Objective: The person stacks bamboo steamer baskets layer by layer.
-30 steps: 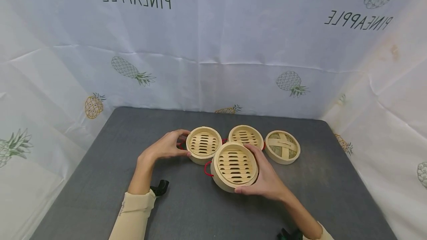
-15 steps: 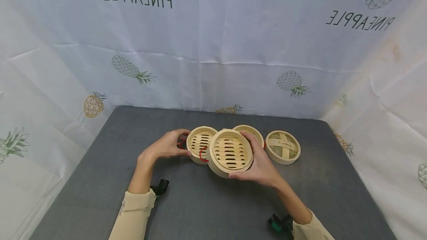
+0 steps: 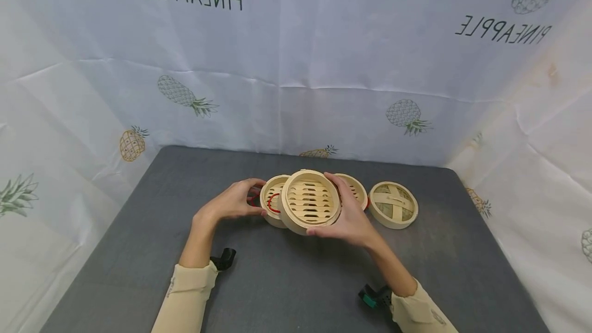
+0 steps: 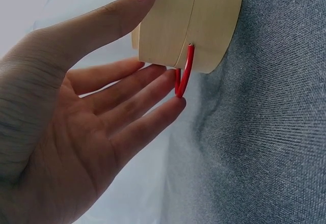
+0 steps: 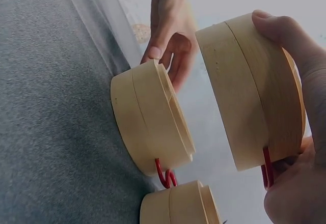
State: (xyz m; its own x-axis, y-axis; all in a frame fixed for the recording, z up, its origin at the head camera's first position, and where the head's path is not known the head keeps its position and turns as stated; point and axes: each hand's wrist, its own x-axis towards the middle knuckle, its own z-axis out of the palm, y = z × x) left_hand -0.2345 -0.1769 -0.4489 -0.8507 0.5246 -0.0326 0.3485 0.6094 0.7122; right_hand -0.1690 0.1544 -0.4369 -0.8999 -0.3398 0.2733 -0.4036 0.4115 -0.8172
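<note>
My right hand point(image 3: 355, 220) grips a round bamboo steamer basket point(image 3: 311, 200) by its side, thumb at the near wall and fingers at the far one. It is raised and tilted, a red loop handle point(image 3: 274, 203) on its left. In the right wrist view, this raised basket point(image 5: 244, 86) is apart from a second steamer basket point(image 5: 147, 117) standing on the table. My left hand point(image 3: 237, 200) holds that second basket by its left side. In the left wrist view, the thumb presses its wall point(image 4: 168, 20) and fingertips reach its far side and red handle point(image 4: 186, 71).
A third steamer basket point(image 3: 359, 189) stands behind, partly hidden by the raised one; red handles lie between it and the second basket. To its right is a woven bamboo lid point(image 3: 393, 205). White pineapple-print cloth point(image 3: 296, 66) hangs around the grey table point(image 3: 296, 292).
My right hand has carried its steamer basket up, away and to the left, so it now overlaps the second basket in the head view. The left hand stays in place.
</note>
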